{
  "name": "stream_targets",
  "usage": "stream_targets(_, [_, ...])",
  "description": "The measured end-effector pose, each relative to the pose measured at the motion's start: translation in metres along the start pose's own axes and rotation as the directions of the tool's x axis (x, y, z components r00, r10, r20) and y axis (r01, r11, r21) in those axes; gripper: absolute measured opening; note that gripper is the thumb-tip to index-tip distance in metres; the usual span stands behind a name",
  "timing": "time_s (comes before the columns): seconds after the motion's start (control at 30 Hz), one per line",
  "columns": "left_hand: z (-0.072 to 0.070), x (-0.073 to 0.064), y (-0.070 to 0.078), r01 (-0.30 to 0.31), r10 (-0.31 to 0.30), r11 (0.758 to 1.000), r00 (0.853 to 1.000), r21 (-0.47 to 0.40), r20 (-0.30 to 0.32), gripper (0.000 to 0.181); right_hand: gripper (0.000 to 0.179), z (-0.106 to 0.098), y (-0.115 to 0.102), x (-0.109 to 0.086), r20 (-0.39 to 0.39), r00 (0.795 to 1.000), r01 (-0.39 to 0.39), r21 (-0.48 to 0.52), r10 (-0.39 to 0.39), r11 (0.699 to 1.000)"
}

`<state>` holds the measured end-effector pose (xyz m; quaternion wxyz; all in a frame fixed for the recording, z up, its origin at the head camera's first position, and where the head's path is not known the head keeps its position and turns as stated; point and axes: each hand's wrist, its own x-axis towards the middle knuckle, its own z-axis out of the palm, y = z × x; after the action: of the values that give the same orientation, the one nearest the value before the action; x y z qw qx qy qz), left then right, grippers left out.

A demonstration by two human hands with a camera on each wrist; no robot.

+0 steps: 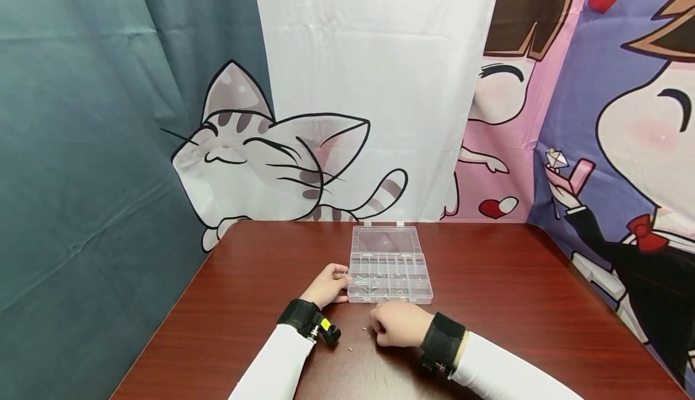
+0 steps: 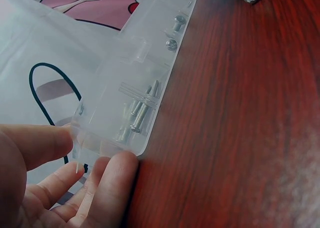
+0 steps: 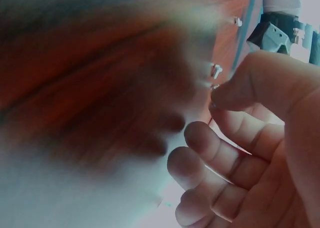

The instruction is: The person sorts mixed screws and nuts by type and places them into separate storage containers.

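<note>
A clear plastic compartment box (image 1: 418, 299) lies on the table with its lid (image 1: 385, 240) folded back. My left hand (image 1: 328, 285) grips its left end, thumb and fingers (image 2: 117, 175) at the corner in the left wrist view. Long screws (image 2: 142, 110) lie in the nearest compartment, and shorter screws (image 2: 171, 44) farther along. In front of the box, my right hand (image 1: 402, 324) is low over the table. Its thumb and index fingertips meet in the right wrist view, pinching a small screw (image 3: 214, 105) mostly hidden between them. The other fingers are curled.
Loose screws lie on the brown table (image 1: 260, 279), one (image 1: 350, 349) between the forearms and another (image 1: 364, 329) beside the right hand. A printed cloth (image 1: 347, 56) hangs behind the table's far edge. Each wrist wears a black strap (image 1: 443, 342).
</note>
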<state>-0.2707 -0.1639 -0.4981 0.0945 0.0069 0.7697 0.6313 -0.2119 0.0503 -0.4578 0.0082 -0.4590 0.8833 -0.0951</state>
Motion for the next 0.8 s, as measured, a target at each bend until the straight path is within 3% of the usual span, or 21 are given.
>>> stream_targets(0.17, [0.0,0.001,-0.001,-0.001,0.001,1.0,1.0,-0.009,0.001,0.041,0.018,0.0,0.009,0.0,-0.025,0.998,-0.055,0.09,0.057,0.994])
stream_targets(0.37, [-0.001,0.001,-0.001,0.005,-0.005,1.0,1.0,-0.002,-0.003,0.041,0.022,-0.001,0.026,0.001,-0.173,0.981,-0.07,0.106,0.088,0.992])
stream_targets(0.53, [-0.001,0.001,0.001,0.01,-0.01,1.0,1.0,-0.001,0.0,0.041,0.019,-0.012,0.045,-0.003,-0.283,0.946,-0.13,0.111,0.157,0.985])
stream_targets(0.8, [-0.001,-0.001,0.003,0.005,-0.005,1.0,1.0,0.021,-0.001,0.042,0.02,-0.013,0.096,-0.011,-0.331,0.879,-0.315,0.141,0.344,0.939])
